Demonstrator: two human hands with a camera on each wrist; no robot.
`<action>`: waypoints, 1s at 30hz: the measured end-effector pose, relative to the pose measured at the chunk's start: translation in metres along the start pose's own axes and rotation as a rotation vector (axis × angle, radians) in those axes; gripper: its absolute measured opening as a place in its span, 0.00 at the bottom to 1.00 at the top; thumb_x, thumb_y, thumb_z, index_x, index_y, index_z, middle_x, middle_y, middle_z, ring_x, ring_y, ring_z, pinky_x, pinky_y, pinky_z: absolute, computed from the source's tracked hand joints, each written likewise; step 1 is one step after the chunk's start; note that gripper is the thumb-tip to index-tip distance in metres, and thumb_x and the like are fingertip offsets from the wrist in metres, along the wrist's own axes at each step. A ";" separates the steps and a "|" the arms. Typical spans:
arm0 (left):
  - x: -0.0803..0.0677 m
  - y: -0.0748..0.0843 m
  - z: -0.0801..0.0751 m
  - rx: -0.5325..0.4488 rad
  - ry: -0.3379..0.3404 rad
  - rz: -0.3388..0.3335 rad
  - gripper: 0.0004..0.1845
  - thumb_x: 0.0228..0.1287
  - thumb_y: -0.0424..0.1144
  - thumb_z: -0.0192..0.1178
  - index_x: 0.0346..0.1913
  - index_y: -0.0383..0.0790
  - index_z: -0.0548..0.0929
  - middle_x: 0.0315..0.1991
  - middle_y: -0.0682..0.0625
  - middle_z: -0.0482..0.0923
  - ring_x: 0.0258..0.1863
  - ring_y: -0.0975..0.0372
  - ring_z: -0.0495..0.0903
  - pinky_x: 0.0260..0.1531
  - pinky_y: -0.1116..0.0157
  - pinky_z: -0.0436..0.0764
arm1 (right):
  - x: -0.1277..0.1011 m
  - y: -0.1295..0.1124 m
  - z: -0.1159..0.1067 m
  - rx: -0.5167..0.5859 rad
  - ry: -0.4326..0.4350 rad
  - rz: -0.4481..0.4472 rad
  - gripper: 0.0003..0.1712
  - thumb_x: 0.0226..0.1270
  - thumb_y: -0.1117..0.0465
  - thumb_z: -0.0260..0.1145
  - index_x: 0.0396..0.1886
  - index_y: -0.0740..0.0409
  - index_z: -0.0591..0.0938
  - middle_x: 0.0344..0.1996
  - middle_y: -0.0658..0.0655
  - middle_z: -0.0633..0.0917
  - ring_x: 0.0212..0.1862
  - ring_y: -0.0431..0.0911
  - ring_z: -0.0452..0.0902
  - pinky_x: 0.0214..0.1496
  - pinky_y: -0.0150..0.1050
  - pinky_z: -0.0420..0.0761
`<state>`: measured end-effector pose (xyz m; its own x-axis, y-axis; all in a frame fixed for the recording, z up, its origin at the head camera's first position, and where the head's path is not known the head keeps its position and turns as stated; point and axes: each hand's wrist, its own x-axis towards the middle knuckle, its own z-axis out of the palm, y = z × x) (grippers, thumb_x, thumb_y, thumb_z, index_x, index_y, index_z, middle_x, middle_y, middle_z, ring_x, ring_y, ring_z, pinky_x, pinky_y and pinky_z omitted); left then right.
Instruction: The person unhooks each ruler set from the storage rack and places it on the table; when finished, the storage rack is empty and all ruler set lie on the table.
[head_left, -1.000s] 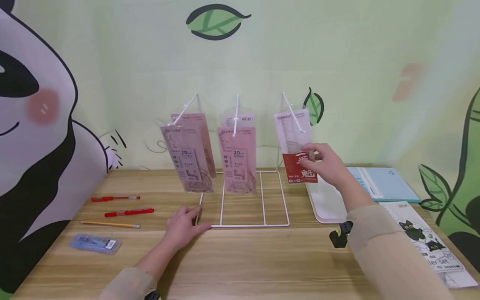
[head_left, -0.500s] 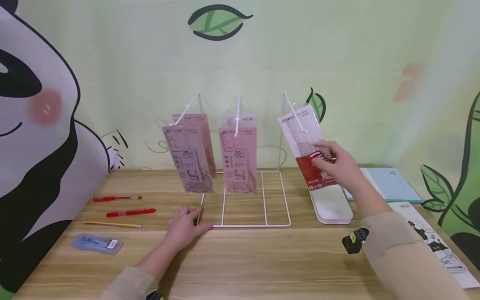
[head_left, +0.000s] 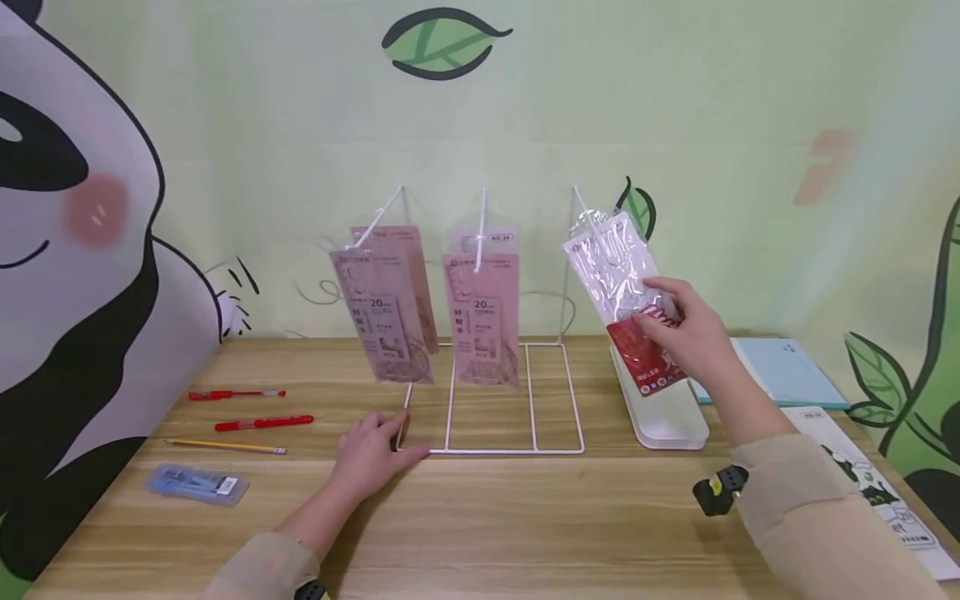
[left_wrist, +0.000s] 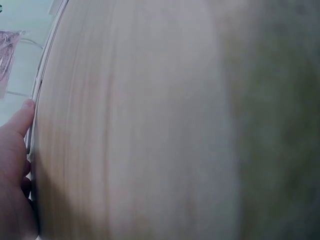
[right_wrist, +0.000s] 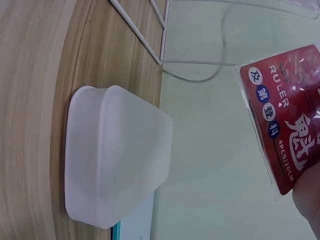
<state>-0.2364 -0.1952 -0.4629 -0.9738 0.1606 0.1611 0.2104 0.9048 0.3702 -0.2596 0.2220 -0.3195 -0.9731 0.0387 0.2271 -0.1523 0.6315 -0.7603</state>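
Up-left of the right hand (head_left: 686,333), which pinches the ruler pack (head_left: 626,300), its long axis tilts toward the hook (head_left: 592,225); left hand (head_left: 371,450) rests flat, steadying the rack (head_left: 495,450).

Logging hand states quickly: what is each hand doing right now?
Left hand: open, fingers resting on the white wire rack.
Right hand: pinching the red ruler pack hanging on the rack's right hook.

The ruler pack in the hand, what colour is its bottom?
Red, clearest in the right wrist view.
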 end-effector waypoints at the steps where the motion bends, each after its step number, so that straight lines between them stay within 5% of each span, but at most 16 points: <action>1: 0.000 0.000 0.000 0.001 0.000 0.000 0.40 0.53 0.63 0.62 0.63 0.42 0.73 0.45 0.43 0.73 0.42 0.50 0.70 0.40 0.52 0.66 | -0.001 0.000 -0.001 -0.003 0.002 -0.003 0.37 0.65 0.43 0.60 0.71 0.42 0.59 0.62 0.68 0.68 0.54 0.62 0.70 0.44 0.58 0.77; 30: 0.002 0.003 0.001 0.011 -0.004 -0.011 0.40 0.53 0.63 0.62 0.64 0.41 0.73 0.47 0.42 0.73 0.44 0.49 0.70 0.40 0.52 0.66 | -0.023 0.006 -0.016 -0.011 0.006 -0.086 0.36 0.63 0.45 0.63 0.69 0.42 0.62 0.58 0.68 0.71 0.48 0.60 0.73 0.37 0.50 0.81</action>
<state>-0.2377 -0.1917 -0.4627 -0.9763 0.1524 0.1539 0.1992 0.9108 0.3617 -0.2355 0.2369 -0.3198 -0.9553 -0.0113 0.2953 -0.2335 0.6414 -0.7308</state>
